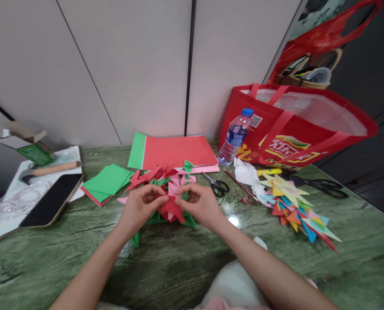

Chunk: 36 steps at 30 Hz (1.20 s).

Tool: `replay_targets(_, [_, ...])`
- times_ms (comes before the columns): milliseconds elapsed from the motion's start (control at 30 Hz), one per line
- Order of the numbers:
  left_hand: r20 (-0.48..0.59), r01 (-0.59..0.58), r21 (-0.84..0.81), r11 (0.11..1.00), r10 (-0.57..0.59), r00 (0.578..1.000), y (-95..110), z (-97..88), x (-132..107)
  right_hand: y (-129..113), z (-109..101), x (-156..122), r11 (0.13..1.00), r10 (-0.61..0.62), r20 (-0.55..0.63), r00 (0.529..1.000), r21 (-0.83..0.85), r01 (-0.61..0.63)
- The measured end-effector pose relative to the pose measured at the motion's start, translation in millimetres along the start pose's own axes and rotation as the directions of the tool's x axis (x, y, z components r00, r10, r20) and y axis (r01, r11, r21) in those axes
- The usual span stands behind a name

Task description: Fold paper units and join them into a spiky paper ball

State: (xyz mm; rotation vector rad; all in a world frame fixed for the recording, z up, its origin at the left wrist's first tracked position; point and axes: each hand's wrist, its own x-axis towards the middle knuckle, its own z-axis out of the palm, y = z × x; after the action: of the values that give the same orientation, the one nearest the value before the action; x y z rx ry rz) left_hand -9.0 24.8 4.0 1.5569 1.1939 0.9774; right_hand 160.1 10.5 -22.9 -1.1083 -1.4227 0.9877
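Note:
My left hand and my right hand meet at the middle of the table. Thumb and fingers of each pinch a red folded paper piece, one hand at either side of it. Pink points show at its centre. Around and behind it lie more folded paper pieces in red, pink and green, partly hidden by my hands. Green folded points stick out below, and one green piece rests under my left wrist. Exactly where the fingertips grip is too small to make out.
Green paper squares lie left; red sheets lie behind. To the right are small scissors, a water bottle, a red bag and a colourful folded-paper pile. A phone and hammer are far left.

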Motion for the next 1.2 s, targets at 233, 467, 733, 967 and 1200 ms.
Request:
replay_targets(233, [0.075,-0.018,0.013,1.000,0.017,0.997,1,-0.7,-1,4,-3,4,0.993,0.059,0.051,0.997,0.097,-0.063])
replay_targets(467, [0.062,0.059,-0.104,0.993,-0.053,0.997,2,0.1,-1,8,-4,6,0.993,0.070,0.080,0.994,0.092,-0.077])
replay_targets(733, [0.095,0.106,-0.154,0.982,-0.092,0.991,2,-0.7,1,13,-4,6,0.999,-0.048,0.009,0.999,0.011,0.048])
replay_targets(967, [0.087,0.139,-0.167,0.976,-0.126,0.988,0,0.4,-1,13,-5,7,1.000,-0.019,0.007,1.000,0.002,0.019])
replay_targets(1200, [0.055,0.075,-0.110,0.991,-0.069,0.996,-1,-0.4,1,12,-3,6,0.998,0.026,0.024,0.999,0.064,-0.028])
